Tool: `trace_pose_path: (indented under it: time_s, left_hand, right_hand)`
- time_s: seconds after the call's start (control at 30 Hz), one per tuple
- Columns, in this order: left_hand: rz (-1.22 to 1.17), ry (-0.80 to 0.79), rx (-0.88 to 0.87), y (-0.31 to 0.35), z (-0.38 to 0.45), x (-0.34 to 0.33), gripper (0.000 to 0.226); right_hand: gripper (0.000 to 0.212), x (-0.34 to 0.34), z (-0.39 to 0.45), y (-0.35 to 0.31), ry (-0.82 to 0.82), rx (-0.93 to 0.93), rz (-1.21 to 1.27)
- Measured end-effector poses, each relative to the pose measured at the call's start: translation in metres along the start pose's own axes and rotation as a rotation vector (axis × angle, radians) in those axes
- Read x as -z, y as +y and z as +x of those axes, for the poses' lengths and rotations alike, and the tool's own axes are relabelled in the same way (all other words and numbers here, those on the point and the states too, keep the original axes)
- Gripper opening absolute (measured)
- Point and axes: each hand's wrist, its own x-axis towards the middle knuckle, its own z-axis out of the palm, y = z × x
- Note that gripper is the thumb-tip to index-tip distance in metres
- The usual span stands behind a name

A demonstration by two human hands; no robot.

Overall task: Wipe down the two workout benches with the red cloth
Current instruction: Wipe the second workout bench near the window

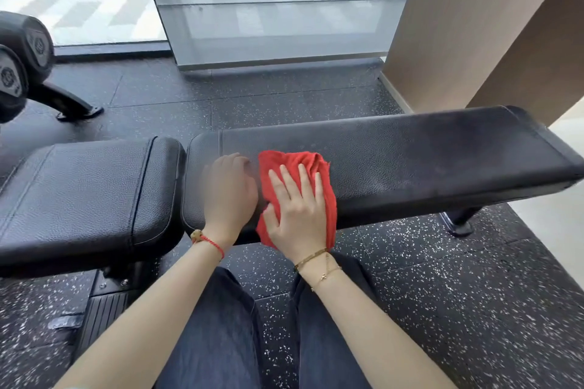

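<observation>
Two black padded workout benches stand end to end across the view. The long flat bench [410, 155] stretches to the right; the shorter padded bench [85, 193] is on the left. The red cloth [303, 164] lies crumpled on the left part of the long bench. My right hand [297, 208] presses flat on the cloth with fingers spread. My left hand [229, 189] rests on the same pad just left of the cloth, fingers curled under, holding nothing that I can see.
A black machine with round end caps [22, 60] and a foot [79, 107] stands at the far left. A glass panel [275, 9] and a brown wall [474, 25] rise behind the benches. Speckled black rubber floor [474, 294] surrounds me; my legs are below.
</observation>
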Motion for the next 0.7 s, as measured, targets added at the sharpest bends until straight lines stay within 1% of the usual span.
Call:
trace_pose_path:
  time_s: [0.07, 0.1, 0.17, 0.23, 0.3, 0.33, 0.4, 0.5, 0.6, 0.63, 0.7]
  left_hand:
    - [-0.005, -0.004, -0.005, -0.001, 0.0, 0.001, 0.035]
    - [-0.011, -0.006, -0.004, -0.002, 0.0, 0.001, 0.035]
    - [-0.011, -0.009, -0.003, -0.001, 0.0, 0.001, 0.035]
    - [-0.003, -0.008, -0.002, -0.001, 0.0, 0.0, 0.035]
    - [0.006, -0.006, 0.003, 0.0, 0.0, -0.001, 0.035]
    - [0.014, -0.006, 0.005, 0.001, 0.0, -0.001, 0.034]
    - [0.025, -0.011, 0.005, 0.002, 0.0, -0.002, 0.034]
    - [0.03, -0.002, -0.004, 0.0, 0.0, -0.001, 0.033]
    - [0.003, 0.009, -0.013, -0.003, 0.0, -0.001, 0.033]
    - [0.005, 0.009, -0.014, -0.003, 0.0, -0.001, 0.033]
    - [0.008, 0.01, -0.017, -0.003, 0.0, -0.001, 0.033]
  right_hand:
    - [0.06, 0.005, 0.0, 0.022, -0.001, 0.041, 0.002]
    - [0.059, 0.009, 0.001, 0.037, 0.005, 0.026, -0.006]
    - [0.059, 0.02, 0.007, 0.074, 0.012, -0.076, -0.033]
    - [0.059, 0.03, 0.02, 0.106, -0.021, -0.217, -0.073]
    - [0.058, 0.032, 0.036, 0.12, -0.09, -0.323, -0.107]
    - [0.058, 0.03, 0.044, 0.119, -0.119, -0.348, -0.124]
    - [0.059, 0.023, 0.051, 0.104, -0.158, -0.327, -0.145]
    - [0.06, 0.019, 0.046, 0.08, -0.205, -0.159, -0.127]
    - [0.058, 0.028, 0.033, 0.092, -0.229, -0.042, -0.072]
    - [0.058, 0.032, 0.029, 0.102, -0.225, -0.042, -0.064]
    - [0.06, 0.041, 0.023, 0.129, -0.198, -0.113, -0.084]
